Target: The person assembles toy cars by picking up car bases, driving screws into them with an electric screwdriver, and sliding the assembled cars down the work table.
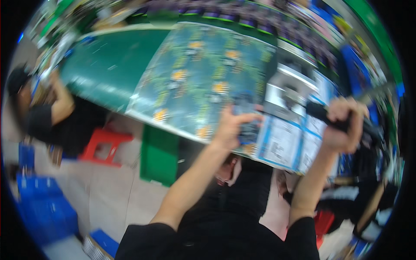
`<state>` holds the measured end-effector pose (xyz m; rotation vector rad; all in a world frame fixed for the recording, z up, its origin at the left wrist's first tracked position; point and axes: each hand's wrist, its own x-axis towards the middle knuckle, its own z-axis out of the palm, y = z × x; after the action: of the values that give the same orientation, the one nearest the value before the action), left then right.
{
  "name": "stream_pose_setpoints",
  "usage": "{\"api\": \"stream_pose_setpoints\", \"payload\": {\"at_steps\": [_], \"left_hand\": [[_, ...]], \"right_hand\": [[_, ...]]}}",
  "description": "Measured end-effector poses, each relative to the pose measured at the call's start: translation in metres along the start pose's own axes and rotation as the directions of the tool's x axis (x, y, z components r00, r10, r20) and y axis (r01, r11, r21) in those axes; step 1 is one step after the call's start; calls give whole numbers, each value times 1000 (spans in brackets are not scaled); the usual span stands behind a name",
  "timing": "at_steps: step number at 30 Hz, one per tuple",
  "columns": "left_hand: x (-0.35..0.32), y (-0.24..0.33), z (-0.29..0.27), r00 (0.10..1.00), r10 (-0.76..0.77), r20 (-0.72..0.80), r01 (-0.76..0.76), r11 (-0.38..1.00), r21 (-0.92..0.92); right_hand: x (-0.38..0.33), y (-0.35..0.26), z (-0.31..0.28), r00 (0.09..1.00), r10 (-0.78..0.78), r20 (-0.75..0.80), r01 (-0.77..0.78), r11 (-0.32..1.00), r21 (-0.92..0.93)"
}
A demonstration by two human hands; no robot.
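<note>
My left hand (228,130) is over the near edge of the table, its fingers closed on a small dark blue-grey part (248,132). Motion blur hides the part's exact kind. Just to the right stands a silver metal bench press or fixture (288,93). A black lever handle (317,111) sticks out from its right side, and my right hand (346,123) is wrapped around its outer end.
A patterned sheet (186,82) covers the table's middle beside a green mat (117,65). White-and-blue printed sheets (279,141) lie below the fixture. Dark purple parts (242,19) line the back. At left, another person sits near a red stool (104,145).
</note>
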<state>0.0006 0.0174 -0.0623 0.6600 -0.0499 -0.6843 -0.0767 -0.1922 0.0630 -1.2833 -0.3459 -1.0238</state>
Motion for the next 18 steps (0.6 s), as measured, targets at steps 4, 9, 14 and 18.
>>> {"api": "stream_pose_setpoints", "payload": {"at_steps": [4, 9, 14, 18], "left_hand": [[9, -14, 12, 999, -46, -7, 46, 999, 8], [10, -25, 17, 999, -32, 1, 32, 999, 27], [9, -22, 17, 998, -63, 20, 62, 997, 38], [14, -23, 13, 1000, -14, -6, 14, 999, 39]], "right_hand": [[8, -13, 1, 1000, 16, -17, -19, 990, -139], [4, -5, 2, 988, 80, -130, -100, 982, -158], [13, 1, 16, 983, 165, -82, -180, 958, -224], [13, -7, 20, 931, 361, -52, -364, 928, -75]]}}
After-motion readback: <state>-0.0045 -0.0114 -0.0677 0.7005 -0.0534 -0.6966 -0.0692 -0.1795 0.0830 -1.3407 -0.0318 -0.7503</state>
